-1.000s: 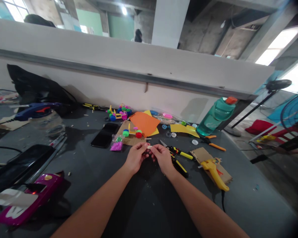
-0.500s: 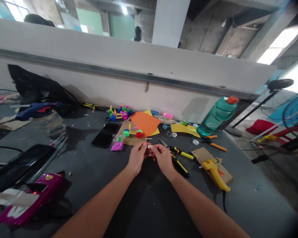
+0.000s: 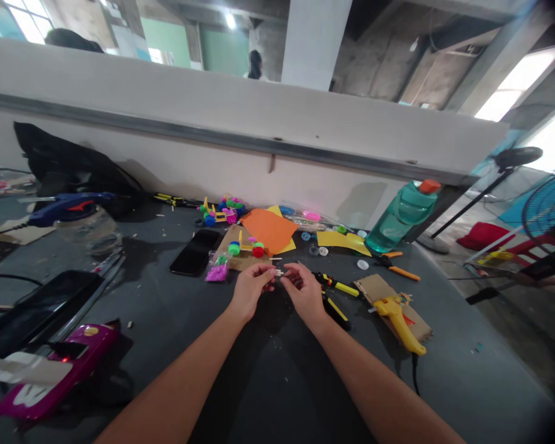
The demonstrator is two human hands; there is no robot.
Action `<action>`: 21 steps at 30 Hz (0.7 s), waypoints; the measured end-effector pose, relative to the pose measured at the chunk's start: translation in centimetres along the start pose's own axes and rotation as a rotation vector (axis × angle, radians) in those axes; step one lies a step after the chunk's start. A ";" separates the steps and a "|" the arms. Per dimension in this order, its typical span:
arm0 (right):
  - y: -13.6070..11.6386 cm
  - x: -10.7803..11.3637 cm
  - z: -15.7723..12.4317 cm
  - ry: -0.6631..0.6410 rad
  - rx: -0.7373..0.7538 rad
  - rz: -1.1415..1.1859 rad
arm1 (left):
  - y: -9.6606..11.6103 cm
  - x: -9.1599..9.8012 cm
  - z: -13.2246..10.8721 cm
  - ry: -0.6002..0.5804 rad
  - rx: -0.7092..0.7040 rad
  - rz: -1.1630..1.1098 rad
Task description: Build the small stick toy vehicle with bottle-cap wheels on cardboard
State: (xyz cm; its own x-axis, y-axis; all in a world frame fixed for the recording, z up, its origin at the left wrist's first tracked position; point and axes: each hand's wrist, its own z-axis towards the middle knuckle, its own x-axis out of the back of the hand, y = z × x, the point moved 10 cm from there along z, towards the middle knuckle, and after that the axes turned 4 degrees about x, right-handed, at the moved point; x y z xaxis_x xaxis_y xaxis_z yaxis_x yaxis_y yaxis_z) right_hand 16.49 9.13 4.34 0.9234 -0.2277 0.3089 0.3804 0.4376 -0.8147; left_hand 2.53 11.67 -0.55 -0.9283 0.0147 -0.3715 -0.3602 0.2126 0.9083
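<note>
My left hand (image 3: 251,290) is closed, its thumb and fingers pinching small pale stick pieces (image 3: 280,272) above the dark table. Facing it, my right hand (image 3: 304,292) has thumb and forefinger apart, close to the free ends of the pieces; whether it touches them is hard to see. Just beyond the hands stands a small toy (image 3: 246,246) with coloured wheels and yellow sticks, on a piece of cardboard (image 3: 250,265). Black-and-yellow pliers (image 3: 337,285) lie right beside my right hand.
Left of the hands are a phone (image 3: 195,253) and a bag of pink pieces (image 3: 217,271). Orange paper (image 3: 271,229) lies behind. On the right are a teal bottle (image 3: 402,219), orange-handled pliers (image 3: 400,268) and a yellow glue gun (image 3: 400,320). A magenta power strip (image 3: 81,364) sits front left.
Thumb and forefinger of my right hand have come apart and drawn slightly away from the stick pieces. My left hand still holds them and has shifted slightly left.
</note>
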 end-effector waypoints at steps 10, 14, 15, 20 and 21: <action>-1.1 -0.2 0.1 -0.037 0.089 -0.077 | -0.4 -0.7 -0.1 -0.062 0.043 0.040; -1.4 -0.5 0.0 -0.059 0.139 -0.071 | -0.6 -1.1 -0.2 -0.105 0.072 0.111; -1.6 -0.5 0.0 -0.064 0.155 -0.077 | -0.6 -1.3 -0.3 -0.120 0.069 0.146; -2.1 -0.6 -0.1 -0.088 0.184 -0.096 | -0.2 -1.6 -0.4 -0.145 0.000 0.293; -2.1 -0.6 -0.1 -0.090 0.186 -0.096 | -0.2 -1.6 -0.4 -0.148 -0.010 0.306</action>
State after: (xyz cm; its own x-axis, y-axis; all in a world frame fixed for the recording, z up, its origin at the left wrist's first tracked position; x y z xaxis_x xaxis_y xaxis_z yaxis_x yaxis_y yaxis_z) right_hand 15.12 8.23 5.86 0.8801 -0.2010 0.4302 0.4620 0.5722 -0.6776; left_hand 4.08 11.19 -0.09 -0.9703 0.2180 -0.1048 -0.0687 0.1671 0.9836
